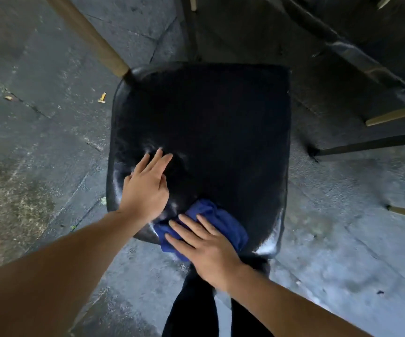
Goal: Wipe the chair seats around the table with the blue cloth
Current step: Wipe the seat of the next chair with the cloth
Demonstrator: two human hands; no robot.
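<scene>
Your forearms are bare, with no sleeves, watch or rings showing on your left hand (145, 188) or right hand (206, 246); your trousers (191, 307) look black, possibly dark navy.

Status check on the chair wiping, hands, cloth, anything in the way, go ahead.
Left hand flat on seat, open. Right hand flat, pressing cloth at seat's near edge. Nothing else on seat.

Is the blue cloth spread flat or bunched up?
Bunched: the cloth lies in folds at the seat's near edge, under the right hand's flat fingers.
</scene>
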